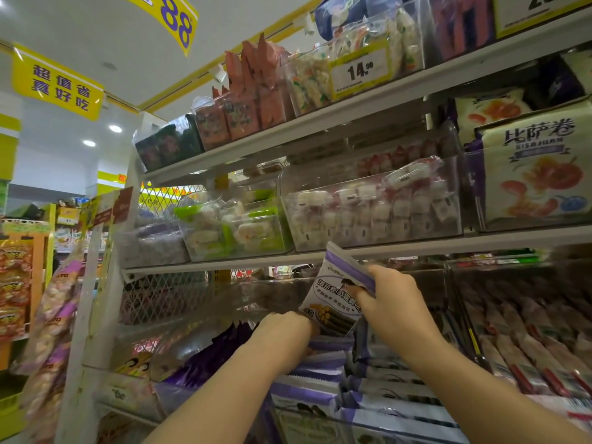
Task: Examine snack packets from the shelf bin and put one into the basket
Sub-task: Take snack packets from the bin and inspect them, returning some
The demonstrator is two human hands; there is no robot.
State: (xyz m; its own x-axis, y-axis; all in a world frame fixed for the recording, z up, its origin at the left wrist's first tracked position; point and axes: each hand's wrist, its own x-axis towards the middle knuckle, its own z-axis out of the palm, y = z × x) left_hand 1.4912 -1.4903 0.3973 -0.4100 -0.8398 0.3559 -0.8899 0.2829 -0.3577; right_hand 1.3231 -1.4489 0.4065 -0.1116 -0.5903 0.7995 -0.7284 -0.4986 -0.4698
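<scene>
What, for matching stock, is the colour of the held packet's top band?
Purple band on white packet; head view.

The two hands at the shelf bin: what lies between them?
A white and purple snack packet, in the head view. The right hand grips its upper side; the left hand is at its lower corner.

the snack packet (336, 296) stands tilted between the hands, its right edge pinched in the fingers (378, 271) of the right hand (394, 302). the left hand (285, 331) sits just below-left, at its lower corner. under the fingers lies the shelf bin (320, 424), packed with more packets on edge. right of the fingers lie long wrapped sticks (528, 341). above the fingers, one shelf up, sits a clear bin (371, 213) of small wrapped pieces, with another bin (237, 232) to its left.
</scene>
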